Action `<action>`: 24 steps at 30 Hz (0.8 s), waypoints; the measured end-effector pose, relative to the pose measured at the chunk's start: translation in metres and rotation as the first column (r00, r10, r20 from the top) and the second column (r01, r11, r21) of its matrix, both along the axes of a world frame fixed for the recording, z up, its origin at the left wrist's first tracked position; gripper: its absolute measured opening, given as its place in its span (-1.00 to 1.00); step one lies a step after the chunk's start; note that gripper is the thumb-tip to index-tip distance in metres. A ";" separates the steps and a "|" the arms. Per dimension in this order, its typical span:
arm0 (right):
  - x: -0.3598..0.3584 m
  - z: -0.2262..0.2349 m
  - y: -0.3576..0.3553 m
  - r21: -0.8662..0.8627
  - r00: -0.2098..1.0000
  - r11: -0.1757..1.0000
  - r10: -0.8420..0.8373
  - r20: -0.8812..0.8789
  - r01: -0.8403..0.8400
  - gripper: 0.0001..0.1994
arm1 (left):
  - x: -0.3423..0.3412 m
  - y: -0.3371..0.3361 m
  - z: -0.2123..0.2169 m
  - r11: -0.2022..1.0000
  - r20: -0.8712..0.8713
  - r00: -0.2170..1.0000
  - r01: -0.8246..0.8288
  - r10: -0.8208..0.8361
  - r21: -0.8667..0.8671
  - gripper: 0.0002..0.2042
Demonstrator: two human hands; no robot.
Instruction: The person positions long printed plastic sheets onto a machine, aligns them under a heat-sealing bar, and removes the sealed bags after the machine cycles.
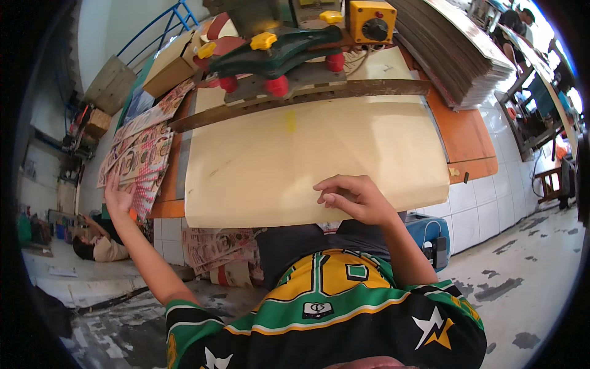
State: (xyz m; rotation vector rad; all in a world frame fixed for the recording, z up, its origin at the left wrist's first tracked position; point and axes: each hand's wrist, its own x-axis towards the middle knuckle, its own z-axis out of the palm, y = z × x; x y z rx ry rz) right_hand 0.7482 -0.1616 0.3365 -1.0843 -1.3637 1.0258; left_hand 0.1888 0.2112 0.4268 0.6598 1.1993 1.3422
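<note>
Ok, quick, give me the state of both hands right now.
Left hand: at the edge of the printed sheets; grip cannot be told.
Right hand: open, fingers loosely curved over the cream surface, holding nothing visible.

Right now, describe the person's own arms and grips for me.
The left grip and right grip are bare, with no glove or ring to be seen; the left forearm and right forearm are uncovered too, without cables. The left sleeve and right sleeve are short, black and green, with white stripes and yellow patches.
</note>
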 end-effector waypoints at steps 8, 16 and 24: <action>-0.004 0.010 0.000 -0.037 1.000 0.999 0.008 -0.007 -0.008 -0.74 | -0.042 0.002 -0.013 0.988 0.426 0.891 -0.140 0.155 -0.067 -0.15; -0.005 0.007 0.001 -0.061 1.000 0.998 -0.014 -0.008 0.014 -0.74 | -0.032 0.031 -0.024 0.968 0.411 0.880 -0.251 0.239 -0.024 -0.14; -0.005 0.011 0.001 -0.088 1.000 0.996 -0.005 -0.015 0.004 -0.74 | -0.012 0.046 -0.031 0.980 0.167 0.969 -0.191 0.181 0.050 -0.37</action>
